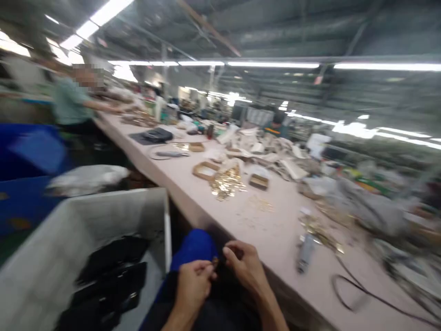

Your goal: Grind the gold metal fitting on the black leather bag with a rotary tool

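Over my lap, at the table's near edge, my left hand (193,282) is closed in a pinch. A small brownish-gold piece (215,262) shows at its fingertips, too blurred to name. My right hand (246,266) is just to the right, its thumb and fingers curled together; what they hold, if anything, cannot be made out. Dark material lies below both hands. On the table ahead are a pile of shiny gold metal pieces (227,184) and a thinner scatter of gold pieces (262,203). A grey handheld tool (305,253) with a cord lies to the right.
On my left stands a white bin (167,225) with black flat items (113,280) inside. Small boxes (258,182), another corded tool (172,154) and heaped pale pieces (262,147) are on the long table (282,234). A person (70,101) works at its far left end.
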A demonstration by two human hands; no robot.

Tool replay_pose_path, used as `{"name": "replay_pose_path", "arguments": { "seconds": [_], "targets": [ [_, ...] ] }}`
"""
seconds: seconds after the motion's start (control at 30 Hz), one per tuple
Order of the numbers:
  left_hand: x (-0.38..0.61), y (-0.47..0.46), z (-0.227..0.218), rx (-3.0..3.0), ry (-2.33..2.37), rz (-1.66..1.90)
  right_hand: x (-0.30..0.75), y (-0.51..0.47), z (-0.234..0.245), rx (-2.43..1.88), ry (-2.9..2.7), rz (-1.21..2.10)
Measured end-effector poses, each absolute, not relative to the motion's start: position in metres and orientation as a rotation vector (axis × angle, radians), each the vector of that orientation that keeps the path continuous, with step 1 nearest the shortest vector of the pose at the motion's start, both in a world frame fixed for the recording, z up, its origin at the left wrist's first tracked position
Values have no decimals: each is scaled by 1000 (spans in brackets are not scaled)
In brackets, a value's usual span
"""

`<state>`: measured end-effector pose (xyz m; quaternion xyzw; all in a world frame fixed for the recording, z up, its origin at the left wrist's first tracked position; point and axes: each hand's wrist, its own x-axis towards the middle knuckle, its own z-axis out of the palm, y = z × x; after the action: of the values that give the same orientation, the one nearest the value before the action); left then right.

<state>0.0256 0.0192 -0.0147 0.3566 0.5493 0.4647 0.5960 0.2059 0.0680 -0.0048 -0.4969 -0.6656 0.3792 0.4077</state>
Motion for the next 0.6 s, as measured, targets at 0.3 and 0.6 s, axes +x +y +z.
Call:
{"name": "replay_pose_path", "arguments": {
  "seconds": [0.3,0.6],
  "targets": [
    [34,39,-57,740,1295,1216,399,58,22,-2149,-1031,-15],
    [45,35,-39,709,1301,1234,455,107,-8,-2185,-790,377]
  ]
}}
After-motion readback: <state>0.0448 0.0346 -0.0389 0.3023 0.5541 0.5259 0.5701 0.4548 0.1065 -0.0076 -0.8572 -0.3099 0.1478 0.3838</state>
